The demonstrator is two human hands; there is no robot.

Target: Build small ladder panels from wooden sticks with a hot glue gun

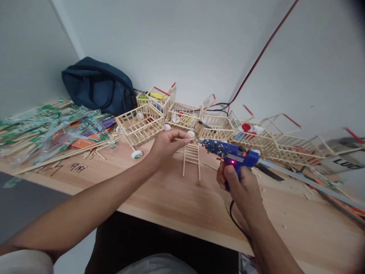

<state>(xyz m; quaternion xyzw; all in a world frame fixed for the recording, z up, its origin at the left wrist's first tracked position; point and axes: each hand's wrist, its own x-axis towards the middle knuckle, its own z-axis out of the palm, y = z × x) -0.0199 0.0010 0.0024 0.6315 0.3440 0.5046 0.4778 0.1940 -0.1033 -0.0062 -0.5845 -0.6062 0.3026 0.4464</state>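
My right hand (pixel 238 184) grips a blue hot glue gun (pixel 232 154) with its red light on and its nozzle pointing left. My left hand (pixel 168 144) pinches a thin wooden stick (pixel 186 140) by thumb and fingertips, its end right at the nozzle tip. Just below them a small ladder of wooden sticks (pixel 191 159) lies flat on the wooden table (pixel 171 198).
Several stick-built carts with red handles (pixel 216 127) line the back of the table, one near my left hand (pixel 141 123). Packets of sticks (pixel 48 127) pile at the left, a dark blue bag (pixel 98 87) in the corner. A red cable (pixel 256 62) runs up the wall.
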